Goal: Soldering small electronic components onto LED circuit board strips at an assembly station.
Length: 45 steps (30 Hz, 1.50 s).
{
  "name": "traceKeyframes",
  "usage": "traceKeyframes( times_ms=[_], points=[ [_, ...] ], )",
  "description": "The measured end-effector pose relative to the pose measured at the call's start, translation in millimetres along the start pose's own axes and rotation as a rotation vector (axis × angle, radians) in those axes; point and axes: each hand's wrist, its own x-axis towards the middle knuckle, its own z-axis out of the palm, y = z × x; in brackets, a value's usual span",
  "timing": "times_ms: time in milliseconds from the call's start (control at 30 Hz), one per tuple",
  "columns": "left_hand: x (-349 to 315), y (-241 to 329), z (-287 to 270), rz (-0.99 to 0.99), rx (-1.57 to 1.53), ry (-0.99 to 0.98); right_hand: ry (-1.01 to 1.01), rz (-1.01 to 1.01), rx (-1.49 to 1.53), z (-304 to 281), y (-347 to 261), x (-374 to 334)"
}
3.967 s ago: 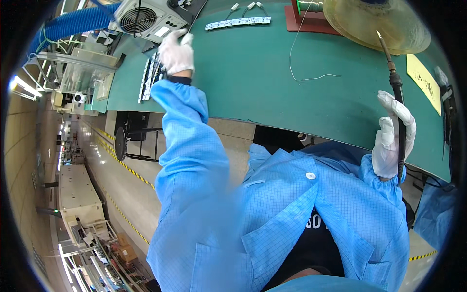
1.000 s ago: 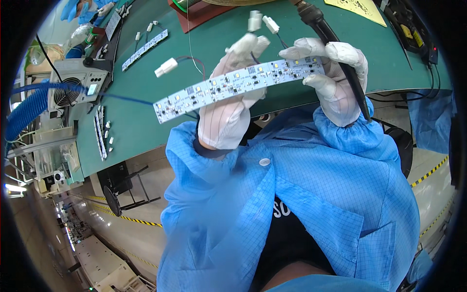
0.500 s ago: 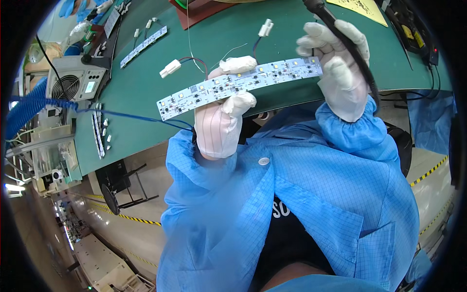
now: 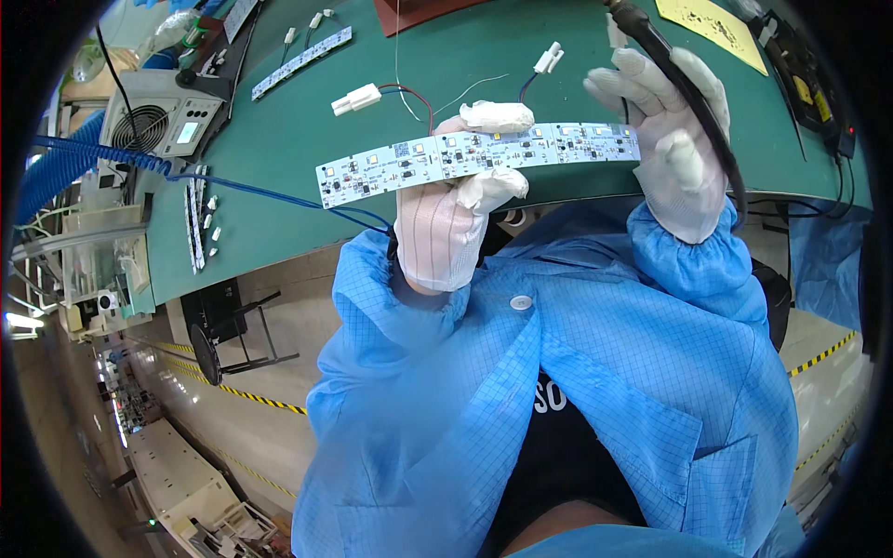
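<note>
My left hand (image 4: 446, 228), in a thin white glove, grips a long, narrow white LED circuit board (image 4: 386, 172) between fingers and thumb, just above the front of the bench. White plugs on thin wires stand off its far edge: one plug (image 4: 358, 99) at left, another plug (image 4: 549, 58) toward the right. My right hand (image 4: 674, 144), also gloved, is open beside the board's right end, its fingers apart. A thick black cord with a wider upper end (image 4: 684, 79) crosses in front of this hand and hides part of it. A further white plug (image 4: 616, 33) shows above its fingers.
Another LED board (image 4: 302, 63) lies on the green bench (image 4: 279, 186); narrow boards (image 4: 194, 223) lie near its left edge. A fan unit (image 4: 153, 126) stands at left. A blue cord (image 4: 260, 190) runs to my left wrist. Yellow paper (image 4: 714, 33) lies at the back right.
The board, still in my left hand, lies more level than before. Both hands and the bench appear shifted slightly right in the view, and my right hand stays open by the board's end.
</note>
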Motion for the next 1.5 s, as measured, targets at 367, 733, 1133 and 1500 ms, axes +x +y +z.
traceKeyframes(
  times_ms=[367,733,1133,1500],
  points=[
    [9,17,-10,-0.243,-0.218,0.04,-0.128,-0.101,-0.354,13,0,-3],
    [-8,14,-60,-0.273,-0.298,0.164,0.039,-0.14,-0.3,6,2,-6],
    [-17,20,-60,-0.05,-0.044,0.324,0.019,-0.145,-0.273,8,5,-4],
    [-19,19,-60,-0.123,-0.003,0.355,0.096,-0.044,-0.317,14,4,-8]
  ],
)
